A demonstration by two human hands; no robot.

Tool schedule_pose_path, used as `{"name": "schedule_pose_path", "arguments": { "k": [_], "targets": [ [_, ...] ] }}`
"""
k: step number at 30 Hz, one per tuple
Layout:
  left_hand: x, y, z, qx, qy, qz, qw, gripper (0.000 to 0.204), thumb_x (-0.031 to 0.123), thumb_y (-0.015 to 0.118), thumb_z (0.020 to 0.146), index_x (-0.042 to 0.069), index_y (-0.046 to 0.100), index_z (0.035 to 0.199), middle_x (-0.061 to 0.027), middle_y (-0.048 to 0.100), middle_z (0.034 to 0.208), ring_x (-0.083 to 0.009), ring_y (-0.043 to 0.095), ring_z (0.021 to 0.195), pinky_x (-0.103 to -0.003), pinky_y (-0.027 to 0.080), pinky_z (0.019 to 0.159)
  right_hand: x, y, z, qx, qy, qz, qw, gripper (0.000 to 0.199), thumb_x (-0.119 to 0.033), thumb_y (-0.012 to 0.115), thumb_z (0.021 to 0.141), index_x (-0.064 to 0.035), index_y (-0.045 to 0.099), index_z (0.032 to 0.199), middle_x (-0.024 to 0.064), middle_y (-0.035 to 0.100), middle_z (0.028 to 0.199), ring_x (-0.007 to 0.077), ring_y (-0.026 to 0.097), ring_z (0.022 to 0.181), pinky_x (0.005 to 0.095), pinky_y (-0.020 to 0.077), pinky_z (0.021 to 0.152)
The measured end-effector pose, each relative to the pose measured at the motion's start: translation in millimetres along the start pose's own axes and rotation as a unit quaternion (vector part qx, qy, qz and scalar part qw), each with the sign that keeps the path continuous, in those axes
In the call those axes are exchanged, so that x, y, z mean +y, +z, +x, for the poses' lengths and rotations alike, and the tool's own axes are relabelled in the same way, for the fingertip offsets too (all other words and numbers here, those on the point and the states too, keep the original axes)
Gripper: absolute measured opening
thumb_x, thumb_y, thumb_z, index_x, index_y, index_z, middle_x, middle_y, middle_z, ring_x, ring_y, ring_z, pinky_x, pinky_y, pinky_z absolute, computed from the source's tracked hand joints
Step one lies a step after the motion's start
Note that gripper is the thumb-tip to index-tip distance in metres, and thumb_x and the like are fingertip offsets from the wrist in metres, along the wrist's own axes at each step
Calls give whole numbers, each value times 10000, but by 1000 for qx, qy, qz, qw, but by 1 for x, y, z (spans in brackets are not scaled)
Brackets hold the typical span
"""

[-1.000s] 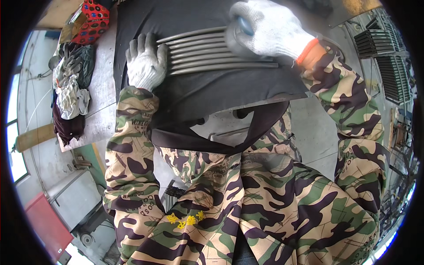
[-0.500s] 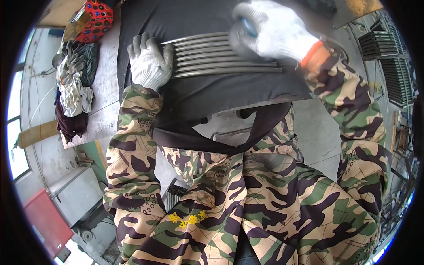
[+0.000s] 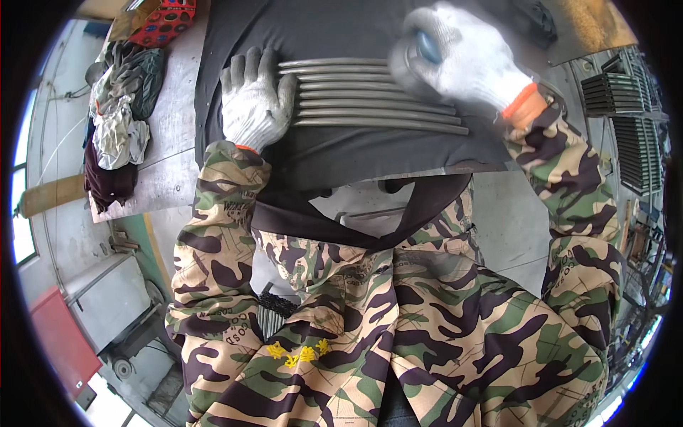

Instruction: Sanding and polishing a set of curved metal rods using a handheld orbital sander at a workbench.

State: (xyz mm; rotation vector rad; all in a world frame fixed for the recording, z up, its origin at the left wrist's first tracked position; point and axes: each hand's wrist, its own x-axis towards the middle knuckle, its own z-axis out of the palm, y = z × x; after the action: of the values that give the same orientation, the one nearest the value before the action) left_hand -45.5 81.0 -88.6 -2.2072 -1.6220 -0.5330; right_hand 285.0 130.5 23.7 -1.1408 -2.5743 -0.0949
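Several metal rods [image 3: 370,95], twelve o'clock: left hand [image 3: 257,99] spread flat, right hand [image 3: 466,57] clutching a blue-topped tool [image 3: 428,47] — even pressure serves best!

at the left side, a tall window [image 3: 23,231] glows very white, and a dark bar divides it. beside it rises a pale wall [image 3: 64,117]. lower down there are a red panel [image 3: 65,345] and a whitish cabinet [image 3: 110,295] (its exact kind, i cannot tell). the floor [image 3: 516,217] is smooth and grey, with a green strip [image 3: 142,242] near the worktop [image 3: 167,160]. at the right, dark metalwork [image 3: 637,153] stands densely.
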Motion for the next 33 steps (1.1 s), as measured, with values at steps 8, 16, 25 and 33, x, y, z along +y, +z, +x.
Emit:
{"name": "schedule_pose_path", "arguments": {
  "k": [8,16,25,33],
  "targets": [
    [-1,-3,1,-116,-60,-48,990,557,386,566,1054,15,579,1470,-237,565,1523,-461,481,1417,-571,346,1211,-15,11,16,-40,33,19,998,277,-301,685,906,-127,726,1118,185,720,1026,393,729,991,496,596,858],
    [1,-10,-1,-112,-48,-86,989,539,375,566,1053,27,591,1464,-222,548,1562,-461,455,1453,-557,321,1238,-30,27,26,-74,45,9,996,323,-310,703,926,-167,714,1216,129,722,1127,354,724,1087,481,593,935],
    [4,0,11,-105,-75,-63,990,533,401,563,1043,44,618,1435,-183,594,1502,-399,526,1366,-539,373,1174,-58,33,52,-86,31,20,996,346,-310,671,927,-176,720,1243,140,729,1147,362,728,1112,497,600,942],
    [2,4,5,-69,-64,-52,994,509,376,573,1033,44,618,1416,-163,614,1418,-381,534,1322,-523,395,1138,-63,45,52,-67,10,30,997,345,-358,700,930,-171,712,1220,119,713,1113,358,711,1095,483,584,965]
  ]
}}
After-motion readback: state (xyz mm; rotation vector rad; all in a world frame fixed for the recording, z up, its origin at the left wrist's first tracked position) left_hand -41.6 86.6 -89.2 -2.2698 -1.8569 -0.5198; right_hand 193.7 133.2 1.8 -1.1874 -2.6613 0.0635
